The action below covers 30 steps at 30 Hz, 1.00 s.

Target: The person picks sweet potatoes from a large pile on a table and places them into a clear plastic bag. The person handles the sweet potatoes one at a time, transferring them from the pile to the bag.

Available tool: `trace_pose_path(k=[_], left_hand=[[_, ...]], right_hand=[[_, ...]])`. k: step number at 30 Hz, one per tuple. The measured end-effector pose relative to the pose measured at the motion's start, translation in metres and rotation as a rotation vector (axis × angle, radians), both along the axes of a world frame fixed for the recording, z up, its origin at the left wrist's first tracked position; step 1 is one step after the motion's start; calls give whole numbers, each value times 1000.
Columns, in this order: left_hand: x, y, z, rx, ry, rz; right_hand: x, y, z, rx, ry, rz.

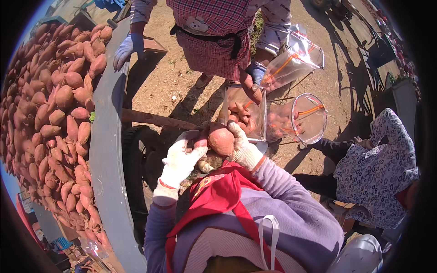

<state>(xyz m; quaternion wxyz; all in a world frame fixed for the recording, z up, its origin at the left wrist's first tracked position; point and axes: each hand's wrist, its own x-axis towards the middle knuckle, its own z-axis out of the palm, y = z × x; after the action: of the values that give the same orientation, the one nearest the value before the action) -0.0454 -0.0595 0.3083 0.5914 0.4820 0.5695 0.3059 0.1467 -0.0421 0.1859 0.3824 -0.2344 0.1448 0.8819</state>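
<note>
My right hand [245, 146], in a white knit glove, grips a large round sweet potato [221, 139] in front of my red apron. Close by on its left, my left hand [180, 157], gloved too, holds a smaller reddish sweet potato [200, 139]. Just beyond them stands an open clear plastic bag [262, 117] on a square frame, partly filled with sweet potatoes [244, 117]. Across from me a person's gloved hand [256, 73] holds a long sweet potato [250, 86] over that bag.
A large heap of sweet potatoes [65, 97] lies on the left behind a grey metal side panel [109, 136], with a tyre [135, 163] below. A round-hooped bag [309, 117] and another framed bag [293, 58] stand right. A person in a patterned smock [375, 174] is at far right.
</note>
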Motion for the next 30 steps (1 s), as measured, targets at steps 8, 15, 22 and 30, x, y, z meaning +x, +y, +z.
trace_pose_path(k=[8,15,22,30], left_hand=[[90,40,-47,-120,-97,-248],[81,37,-73,-279,64,-246],[30,5,-88,-417,75,47],[1,-34,-93,-390,60,188]], right_hand=[[93,-6,-35,72,289,-360],[185,-25,-38,-65,-134,-678],[277,83,-28,-74,-393,-883],[372,280,34,123,-787,-982]])
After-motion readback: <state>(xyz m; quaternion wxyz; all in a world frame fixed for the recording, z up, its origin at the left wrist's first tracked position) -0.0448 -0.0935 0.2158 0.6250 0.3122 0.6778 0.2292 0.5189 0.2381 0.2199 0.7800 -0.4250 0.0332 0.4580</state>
